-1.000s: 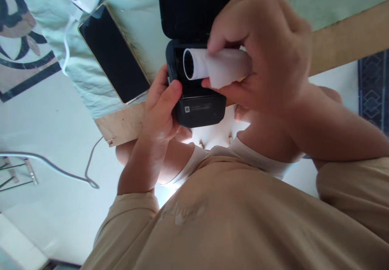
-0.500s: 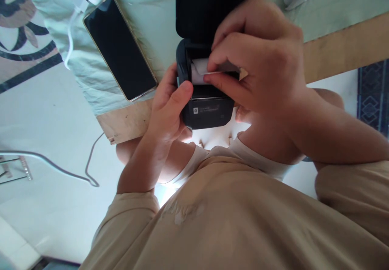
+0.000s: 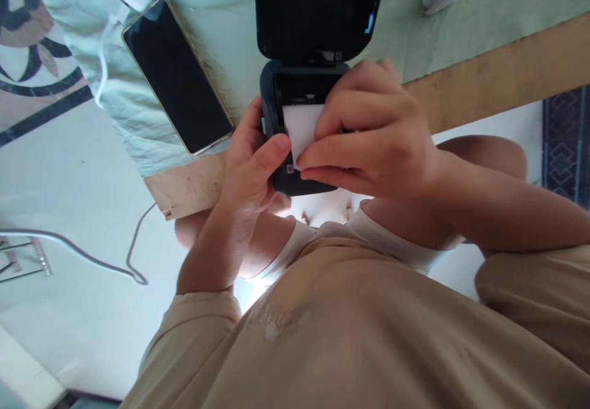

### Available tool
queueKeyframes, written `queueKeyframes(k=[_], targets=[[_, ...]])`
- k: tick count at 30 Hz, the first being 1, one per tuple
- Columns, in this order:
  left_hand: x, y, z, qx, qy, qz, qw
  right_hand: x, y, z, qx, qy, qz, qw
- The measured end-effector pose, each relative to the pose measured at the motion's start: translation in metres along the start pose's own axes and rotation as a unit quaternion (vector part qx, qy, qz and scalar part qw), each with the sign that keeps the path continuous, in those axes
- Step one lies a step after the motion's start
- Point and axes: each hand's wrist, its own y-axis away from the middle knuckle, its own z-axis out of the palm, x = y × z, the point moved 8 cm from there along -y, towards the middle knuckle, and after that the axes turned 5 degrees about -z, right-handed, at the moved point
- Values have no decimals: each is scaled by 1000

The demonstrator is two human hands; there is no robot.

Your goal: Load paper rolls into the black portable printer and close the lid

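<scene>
Left hand (image 3: 251, 163) rose from a bare forearm, its fingers curled closed in a grasp and the thumb laid flat, pointing toward the opposite hand. Right hand (image 3: 369, 132) reached across from the right, forearm bare, knuckles up, fingers (image 3: 322, 158) extended leftward and pinched together, nearly meeting the left thumb.

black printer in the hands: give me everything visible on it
The black printer is a small, matte, plastic-looking box with rounded corners, its hinged lid swung fully open away from the person. White paper lies in the open bay and reaches over the front edge. A small white mark shows on the front face. The left hand grips its left side, thumb on the front; the right hand presses the paper and hides its right half. It sits by a wooden edge.
</scene>
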Motion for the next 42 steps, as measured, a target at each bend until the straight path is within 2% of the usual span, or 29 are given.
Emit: queueKeyframes(k=[4, 11, 15, 19, 26, 30, 33, 39, 42], targets=[[-2, 0, 1, -8, -16, -10, 1000, -3, 1, 6, -29, -5, 6, 1000], [-10, 1, -4, -5, -36, -1, 999, 0, -2, 2, -27, -20, 59, 998], [-6, 0, -5, -26, -42, 28, 998, 8, -1, -3, -2, -15, 89, 996], [-3, -4, -4, -48, -32, 48, 997, 13, 4, 2, -17, 10, 104, 994], [-5, -1, -5, -41, -44, 46, 997, 13, 6, 0, -18, 20, 62, 998], [-8, -4, -6, -58, -70, 29, 995, 17, 5, -9, -1, 16, 53, 998], [-8, -6, -8, -56, -78, 23, 995, 16, 7, -5, -13, 28, 44, 999], [-5, 0, -3, -58, -36, 21, 997, 15, 9, 6, -40, 66, 122, 990], [-6, 0, -4, -45, -41, 4, 998, 11, 5, 2, -35, 52, 109, 992]])
